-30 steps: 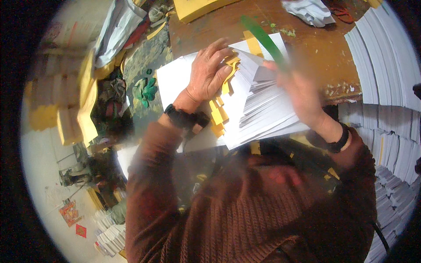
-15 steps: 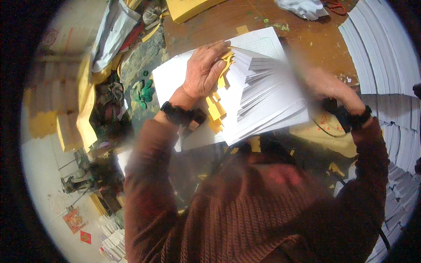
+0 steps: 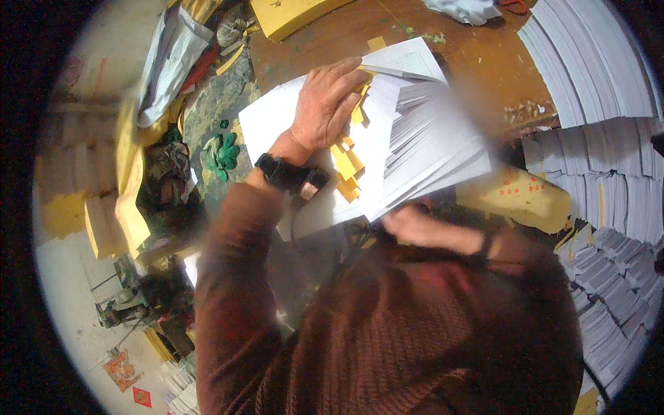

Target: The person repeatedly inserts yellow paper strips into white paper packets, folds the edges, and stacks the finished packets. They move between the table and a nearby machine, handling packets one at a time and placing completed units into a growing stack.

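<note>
In the head view, a pile of white sheets (image 3: 443,145) lies at the near edge of the brown counter (image 3: 487,66), its lower side seeming to reach past that edge. The sheets fan out toward the counter's right edge, and a row of folded yellow strips (image 3: 348,164) runs across them left of their middle. The left hand (image 3: 325,104) rests on top of the pile, its fingers extended and lying close together, the thumb somewhat apart beside the upper strips; they lie on the paper rather than closing round it. A dark watch (image 3: 280,173) sits on that wrist. The right hand (image 3: 411,225) is blurred, just below the pile's lower corner on the near side; how far its fingers are open, and whether they hold anything, I cannot tell. Toward the counter's left edge is a crumpled green item (image 3: 221,155). Toward the far edge lie a yellow block (image 3: 294,15) and, farther right, a crumpled white piece (image 3: 465,10). White paper stacks (image 3: 588,66) stand along the right edge.
</note>
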The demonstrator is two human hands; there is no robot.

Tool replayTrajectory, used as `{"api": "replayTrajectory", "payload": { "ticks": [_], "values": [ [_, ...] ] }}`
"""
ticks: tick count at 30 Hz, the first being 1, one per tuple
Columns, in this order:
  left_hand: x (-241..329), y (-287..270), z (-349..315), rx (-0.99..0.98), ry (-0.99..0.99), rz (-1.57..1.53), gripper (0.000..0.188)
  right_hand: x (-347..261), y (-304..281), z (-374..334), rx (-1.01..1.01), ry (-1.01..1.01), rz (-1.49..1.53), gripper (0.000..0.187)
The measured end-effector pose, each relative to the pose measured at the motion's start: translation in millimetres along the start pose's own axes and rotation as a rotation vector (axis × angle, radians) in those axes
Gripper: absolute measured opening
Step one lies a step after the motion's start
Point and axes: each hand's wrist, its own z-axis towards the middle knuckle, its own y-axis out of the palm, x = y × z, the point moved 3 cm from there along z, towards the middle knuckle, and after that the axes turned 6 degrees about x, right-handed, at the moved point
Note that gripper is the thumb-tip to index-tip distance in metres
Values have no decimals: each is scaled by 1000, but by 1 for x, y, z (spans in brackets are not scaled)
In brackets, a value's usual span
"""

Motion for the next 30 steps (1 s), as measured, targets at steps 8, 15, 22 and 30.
{"api": "replayTrajectory", "payload": {
  "ticks": [8,15,22,30],
  "values": [
    [1,0,-2,-3,-35,31,27,-24,107,49,-569,-484,-268,25],
    [4,-2,-1,12,-25,0,38,-144,-160,-29,-90,-365,-180,20],
    [0,-2,-4,-11,-158,-57,47,-58,-234,-50,-82,410,-621,19],
    [3,-1,-5,35,-46,-25,34,-13,-12,-8,11,-169,-436,41]
  ]
}}
